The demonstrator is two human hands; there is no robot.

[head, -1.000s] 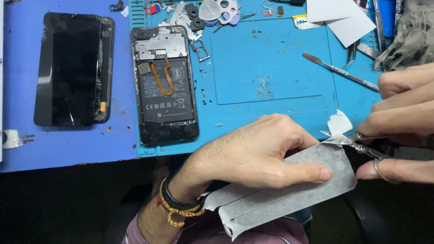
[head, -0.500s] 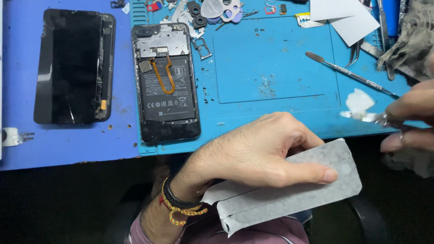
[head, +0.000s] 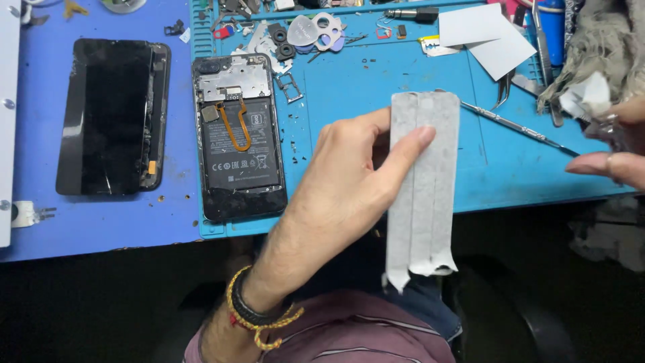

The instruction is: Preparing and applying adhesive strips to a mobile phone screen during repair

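Two hands are busy: our left hand (head: pixel 349 175) has turned the grey tape sheet (head: pixel 422 188) upright above the counter (head: pixel 376 81), fingers closed around it, while our right hand (head: pixel 615 144) has carried off a pinched white scrap (head: pixel 588 94).

We see a blue table (head: pixel 101 222) with a lighter blue mat (head: pixel 376 74) laid over its right part. On the bare table lies a black screen (head: pixel 111 117), well apart from a small white part (head: pixel 23 214) near the left edge. On the mat lie an open phone (head: pixel 238 138), a SIM tray (head: pixel 290 87) just beside it, picks (head: pixel 312 30), white cards (head: pixel 487 40), tweezers (head: pixel 502 91) and a thin metal tool (head: pixel 517 126).
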